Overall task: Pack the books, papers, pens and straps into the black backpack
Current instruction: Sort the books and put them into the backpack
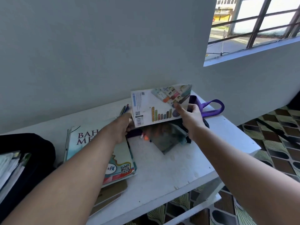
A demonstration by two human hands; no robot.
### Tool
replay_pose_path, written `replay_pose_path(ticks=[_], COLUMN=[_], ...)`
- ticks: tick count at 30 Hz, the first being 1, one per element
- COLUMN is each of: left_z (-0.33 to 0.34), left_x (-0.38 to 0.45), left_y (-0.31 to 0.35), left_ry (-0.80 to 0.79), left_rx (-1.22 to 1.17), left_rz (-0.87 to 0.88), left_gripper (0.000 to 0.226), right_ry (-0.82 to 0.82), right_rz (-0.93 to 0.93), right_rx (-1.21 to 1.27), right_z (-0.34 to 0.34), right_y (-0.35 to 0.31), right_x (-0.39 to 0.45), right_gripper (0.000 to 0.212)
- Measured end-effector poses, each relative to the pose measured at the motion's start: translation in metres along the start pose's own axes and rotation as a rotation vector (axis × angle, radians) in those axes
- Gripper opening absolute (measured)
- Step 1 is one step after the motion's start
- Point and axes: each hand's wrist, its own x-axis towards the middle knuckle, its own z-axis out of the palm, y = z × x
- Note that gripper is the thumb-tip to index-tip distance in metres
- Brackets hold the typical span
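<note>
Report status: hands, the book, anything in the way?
Both hands, left hand and right hand, hold bar-chart book upright above white table. Black backpack far left, already holding papers. Purple strap and pens still out.

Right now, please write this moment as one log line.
phase: lifting book | left hand: grips book | right hand: grips book | black backpack: far left | purple strap: on table

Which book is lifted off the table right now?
The bar-chart book, held up by both the left hand and the right hand. The "BAH..." book lies flat on the white table.
</note>
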Motion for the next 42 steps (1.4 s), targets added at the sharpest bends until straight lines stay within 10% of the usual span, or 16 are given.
replay_pose_path(ticks=[4, 16, 23, 32, 38, 42], left_z=[-0.001, 0.017, -0.003, -0.09, -0.121, -0.126], left_x=[-0.001, -0.027, -0.066, -0.099, -0.14, -0.149], left_y=[-0.001, 0.022, 0.036, 0.002, -0.021, -0.054], left_ry=[-0.08, -0.123, 0.016, 0.196, 0.476, 0.527], left_rx=[-0.078, -0.384, -0.476, -0.512, 0.396, 1.077], left_rz=[0.074, 0.164, 0.432, 0.545, 1.05, 1.103], left_gripper=[0.103, 0.022, 0.012, 0.026, 0.026, 0.037], right_ry=[-0.029, 0.11, 0.091, -0.318, -0.537, -0.867], right_rz=[0.0, -0.029, -0.068, -0.031, 0.052, 0.459], right_rx=[-0.096, -0.268, -0.3, -0.102, -0.067, 0.244], right_z=[0.006, 0.01, 0.026, 0.081, 0.134, 0.146], right_y=[-0.002, -0.011, -0.02, -0.027, -0.029, -0.028], right_x=[0.01, -0.001, -0.009, -0.03, -0.062, -0.093], right_gripper=[0.073, 0.076, 0.08, 0.112, 0.071, 0.1])
